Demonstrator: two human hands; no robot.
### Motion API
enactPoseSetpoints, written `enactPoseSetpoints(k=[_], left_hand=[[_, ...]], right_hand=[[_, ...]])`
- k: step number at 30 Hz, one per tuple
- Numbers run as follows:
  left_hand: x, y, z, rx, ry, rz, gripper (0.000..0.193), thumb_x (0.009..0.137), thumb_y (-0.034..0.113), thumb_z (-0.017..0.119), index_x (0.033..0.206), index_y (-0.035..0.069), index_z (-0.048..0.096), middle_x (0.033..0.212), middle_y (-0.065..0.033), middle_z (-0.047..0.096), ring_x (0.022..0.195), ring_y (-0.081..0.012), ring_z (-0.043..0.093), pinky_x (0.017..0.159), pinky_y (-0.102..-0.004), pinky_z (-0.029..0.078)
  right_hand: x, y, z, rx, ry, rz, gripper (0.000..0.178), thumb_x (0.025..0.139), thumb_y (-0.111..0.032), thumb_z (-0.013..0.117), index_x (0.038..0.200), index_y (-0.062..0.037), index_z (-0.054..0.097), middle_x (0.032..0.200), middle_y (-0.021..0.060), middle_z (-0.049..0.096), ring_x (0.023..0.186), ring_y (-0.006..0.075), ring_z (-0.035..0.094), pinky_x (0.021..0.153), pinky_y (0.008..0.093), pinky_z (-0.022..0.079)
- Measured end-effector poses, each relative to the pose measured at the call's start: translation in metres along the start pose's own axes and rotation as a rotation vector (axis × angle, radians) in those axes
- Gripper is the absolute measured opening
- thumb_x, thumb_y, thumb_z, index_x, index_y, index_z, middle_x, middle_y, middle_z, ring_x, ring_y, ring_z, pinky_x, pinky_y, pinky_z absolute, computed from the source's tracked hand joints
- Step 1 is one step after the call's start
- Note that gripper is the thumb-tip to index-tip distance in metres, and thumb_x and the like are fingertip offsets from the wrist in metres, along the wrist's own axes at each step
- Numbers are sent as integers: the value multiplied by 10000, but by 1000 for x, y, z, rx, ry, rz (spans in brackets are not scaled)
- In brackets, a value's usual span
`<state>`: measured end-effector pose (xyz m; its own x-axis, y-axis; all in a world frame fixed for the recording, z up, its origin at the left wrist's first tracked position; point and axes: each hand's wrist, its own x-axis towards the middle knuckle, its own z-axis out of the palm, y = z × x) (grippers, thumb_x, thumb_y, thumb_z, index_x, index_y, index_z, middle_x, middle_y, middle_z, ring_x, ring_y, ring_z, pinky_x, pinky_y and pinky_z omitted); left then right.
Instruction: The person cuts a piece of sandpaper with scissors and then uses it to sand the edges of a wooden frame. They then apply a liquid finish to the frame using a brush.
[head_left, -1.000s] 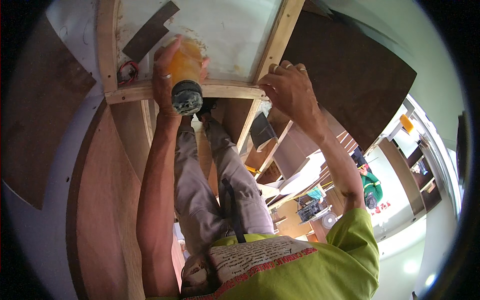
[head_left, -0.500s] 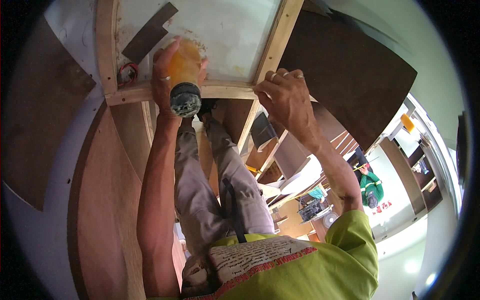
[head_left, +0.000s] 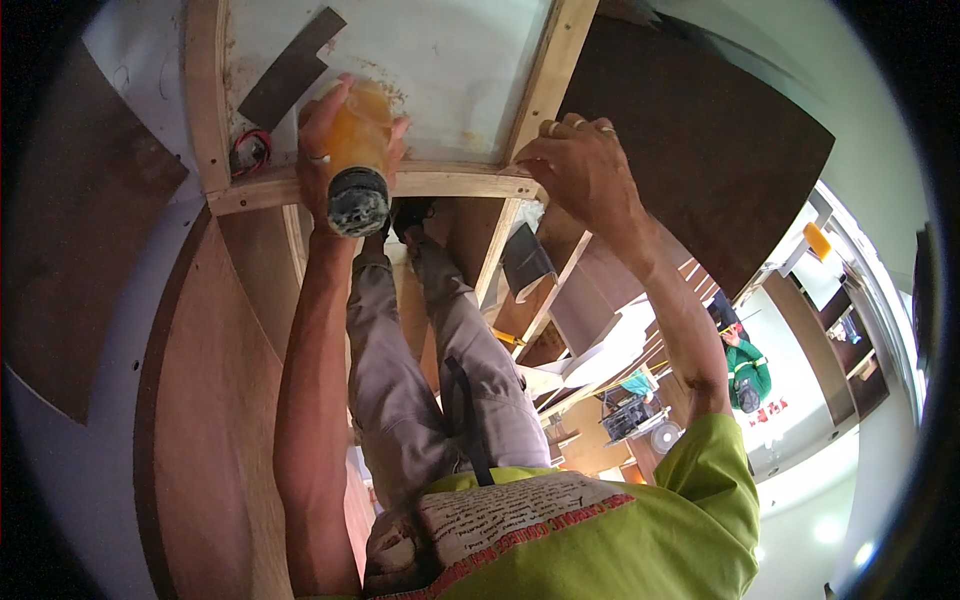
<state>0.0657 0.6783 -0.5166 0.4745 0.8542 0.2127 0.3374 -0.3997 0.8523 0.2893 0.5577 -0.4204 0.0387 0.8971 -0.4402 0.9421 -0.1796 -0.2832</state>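
My left hand (head_left: 318, 140) is wrapped round a bottle (head_left: 362, 125) with amber-yellow contents. Its black end, smeared with white, points toward me. The bottle is above the front rail of a wooden frame (head_left: 440, 184). Beside the corner where that rail meets the right upright (head_left: 552, 80), my right hand (head_left: 585, 170) has its fingers bent and drawn together, with rings showing. Whatever those fingertips may hold is hidden; I cannot tell whether they touch the wood.
Inside the frame, a dark notched strip (head_left: 290, 70) and red wire (head_left: 255, 150) lie on a pale panel (head_left: 440, 60). A large dark board (head_left: 690, 130) stands at right, a brown panel (head_left: 215, 400) at left. Below right, a person in green (head_left: 748, 375) is near a fan (head_left: 664, 436).
My right hand has shifted slightly right along the frame corner, its fingers a little higher. The bottle in my left hand has moved slightly left in view.
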Motion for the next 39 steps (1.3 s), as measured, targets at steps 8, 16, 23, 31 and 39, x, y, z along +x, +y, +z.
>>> enactPoseSetpoints(k=[8, 16, 23, 31, 39], left_hand=[[2, 4, 4, -115, 50, -3, 660, 708, 79, 854, 1278, 4, 530, 1028, -121, 605, 945, -251, 615, 852, -363, 520], [1, -4, 6, -126, 25, 87, 761, 750, 54, 828, 1369, 34, 386, 1220, -166, 560, 988, -256, 601, 867, -355, 518], [1, -5, 2, -26, -30, 82, 708, 777, 79, 818, 1341, 35, 392, 1254, -158, 554, 1047, -279, 580, 913, -373, 494], [6, 4, -3, 199, -104, 86, 481, 923, 152, 676, 1295, -51, 449, 1261, -188, 573, 1131, -294, 599, 979, -397, 495], [5, 4, -1, 201, -79, 132, 433, 924, 151, 669, 1253, -60, 482, 1209, -184, 595, 1125, -272, 602, 956, -382, 514]], right_hand=[[-16, -2, 11, 0, 21, 27, 73, 840, -191, 725, 857, -126, 754, 825, 23, 695, 828, 194, 637, 781, 387, 447], [-28, 6, 15, 6, 101, 58, 50, 797, -153, 752, 836, -123, 743, 832, 21, 687, 829, 191, 631, 783, 386, 440], [-45, 14, 11, -22, 140, 74, 86, 829, -188, 722, 871, -113, 730, 853, 36, 684, 842, 205, 640, 782, 399, 440], [-67, 15, 17, -2, 175, 119, 73, 842, -176, 700, 877, -118, 729, 842, 42, 679, 841, 213, 644, 800, 404, 446], [-111, 32, 27, 821, 291, 425, 105, 905, -140, 664, 902, -41, 698, 856, 55, 696, 812, 189, 659, 763, 362, 500]])
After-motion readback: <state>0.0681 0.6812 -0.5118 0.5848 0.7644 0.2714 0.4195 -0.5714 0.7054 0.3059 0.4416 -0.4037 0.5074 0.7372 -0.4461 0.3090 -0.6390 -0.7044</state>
